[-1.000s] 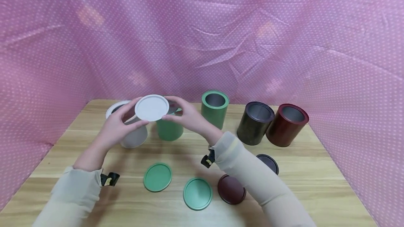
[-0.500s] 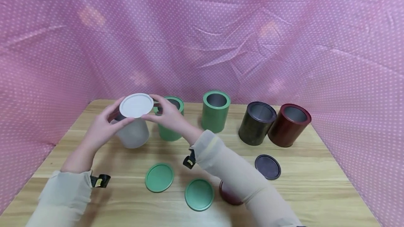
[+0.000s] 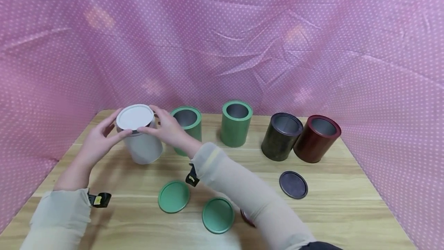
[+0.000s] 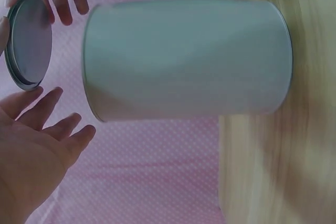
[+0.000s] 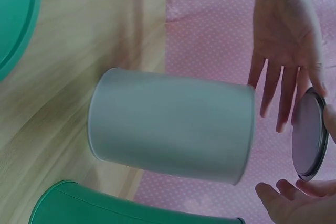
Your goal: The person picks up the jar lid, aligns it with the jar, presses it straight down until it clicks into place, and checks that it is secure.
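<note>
My left hand (image 3: 93,145) and right hand (image 3: 173,132) hold a round white lid (image 3: 135,117) between them by its edge, thumbs at the near side and fingers around the sides. Below it stands a white can (image 3: 143,150), upright on the wooden table. Both wrist views show a gap between the lid (image 4: 32,40) and the top of the can (image 5: 170,124); the lid is apart from the rim. Just right of my right hand stands an open green can (image 3: 192,126), partly covered by that hand.
A second green can (image 3: 236,130), a black can (image 3: 279,142) and a dark red can (image 3: 313,144) stand uncovered along the back. Two green lids (image 3: 174,196), a black lid (image 3: 293,184) and a dark red lid (image 3: 247,217), mostly under my right sleeve, lie nearer.
Both hands have carried the white lid leftward, from beside the white can to over its top. The cans and the other lids stay where they were.
</note>
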`<state>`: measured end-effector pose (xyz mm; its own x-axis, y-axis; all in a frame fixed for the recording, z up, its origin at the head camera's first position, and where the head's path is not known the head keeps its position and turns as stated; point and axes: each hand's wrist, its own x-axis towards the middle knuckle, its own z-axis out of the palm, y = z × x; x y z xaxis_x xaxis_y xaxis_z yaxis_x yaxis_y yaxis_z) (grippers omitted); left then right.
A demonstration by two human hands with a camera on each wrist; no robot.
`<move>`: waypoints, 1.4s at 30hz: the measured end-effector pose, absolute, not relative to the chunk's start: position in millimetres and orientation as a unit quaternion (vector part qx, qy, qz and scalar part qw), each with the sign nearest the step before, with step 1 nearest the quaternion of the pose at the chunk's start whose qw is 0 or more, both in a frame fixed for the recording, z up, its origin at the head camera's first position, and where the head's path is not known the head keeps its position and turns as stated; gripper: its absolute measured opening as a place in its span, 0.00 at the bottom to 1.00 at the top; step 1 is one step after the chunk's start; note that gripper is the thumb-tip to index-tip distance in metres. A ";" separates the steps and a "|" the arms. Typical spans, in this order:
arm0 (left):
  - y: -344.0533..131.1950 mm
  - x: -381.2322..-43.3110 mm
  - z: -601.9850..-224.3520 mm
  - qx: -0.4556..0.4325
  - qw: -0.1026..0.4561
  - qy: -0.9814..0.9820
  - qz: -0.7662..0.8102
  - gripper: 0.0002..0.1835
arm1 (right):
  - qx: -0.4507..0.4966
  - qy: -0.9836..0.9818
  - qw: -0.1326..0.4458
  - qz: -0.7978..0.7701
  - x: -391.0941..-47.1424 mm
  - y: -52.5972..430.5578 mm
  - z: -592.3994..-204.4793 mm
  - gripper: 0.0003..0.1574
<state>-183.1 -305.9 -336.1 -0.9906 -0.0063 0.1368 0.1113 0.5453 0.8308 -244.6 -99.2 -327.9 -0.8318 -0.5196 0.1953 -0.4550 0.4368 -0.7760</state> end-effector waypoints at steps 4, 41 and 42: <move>-312.0 -184.1 -339.8 -0.030 0.054 -0.879 -0.472 0.43 | -0.292 0.853 0.025 -0.432 -247.0 -106.9 -332.7 0.49; -327.2 -194.8 -372.6 -0.034 0.002 -0.880 -0.474 0.42 | -0.269 0.861 0.071 -0.427 -251.6 -122.5 -362.3 0.46; -327.1 -194.3 -373.6 -0.034 0.003 -0.879 -0.475 0.42 | -0.267 0.860 0.073 -0.428 -251.3 -122.2 -363.1 0.46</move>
<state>-194.3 -327.1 -373.6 -0.9977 0.0569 0.0374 0.0625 0.5467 0.8350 -251.3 -122.2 -363.1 -0.8463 -0.5226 0.1032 -0.3977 0.4910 -0.7751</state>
